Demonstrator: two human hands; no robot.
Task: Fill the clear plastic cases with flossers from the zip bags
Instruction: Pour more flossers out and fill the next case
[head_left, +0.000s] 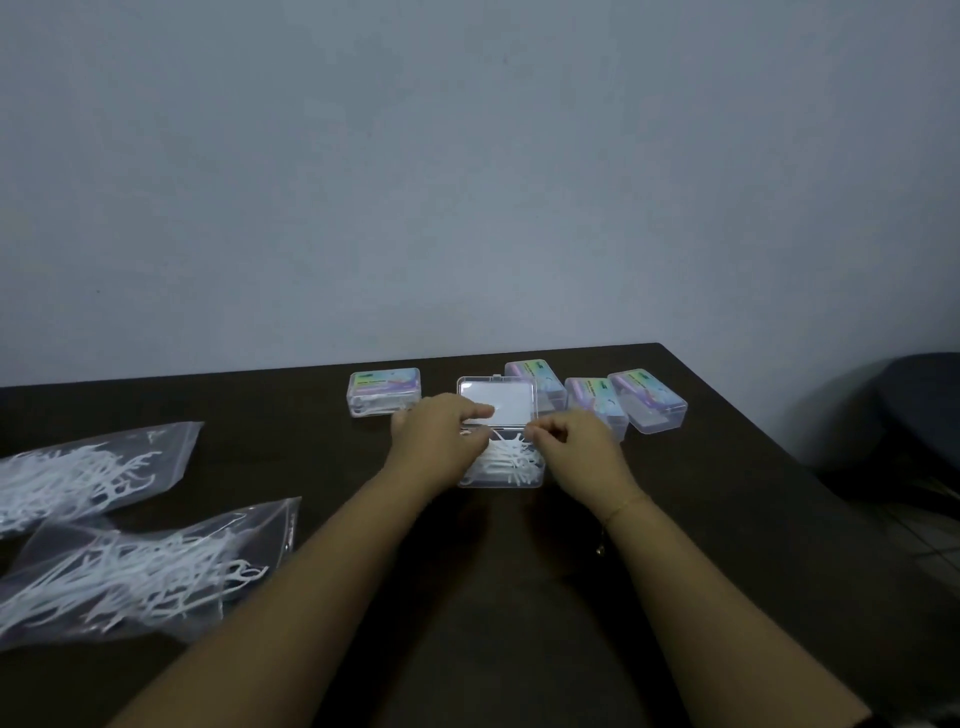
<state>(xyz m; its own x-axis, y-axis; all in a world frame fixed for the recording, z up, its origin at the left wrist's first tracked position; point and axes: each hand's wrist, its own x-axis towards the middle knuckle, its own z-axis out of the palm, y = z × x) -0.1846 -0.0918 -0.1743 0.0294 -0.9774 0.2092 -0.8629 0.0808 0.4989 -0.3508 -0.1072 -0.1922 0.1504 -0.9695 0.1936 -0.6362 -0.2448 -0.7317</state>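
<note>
Settling flossers (506, 460) into the open case (500, 480) between both hands: left hand (441, 441) pressing flat, right hand (574, 441) pinching something small, unclear what. Risk: protruding flossers jam the lid (498, 402).

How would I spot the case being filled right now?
On the dark table, look to the row of small clear cases by the wall. The open case sits between both hands. Its lid stands raised and loose white flossers show inside, while its neighbours are closed with colourful labels.
</note>
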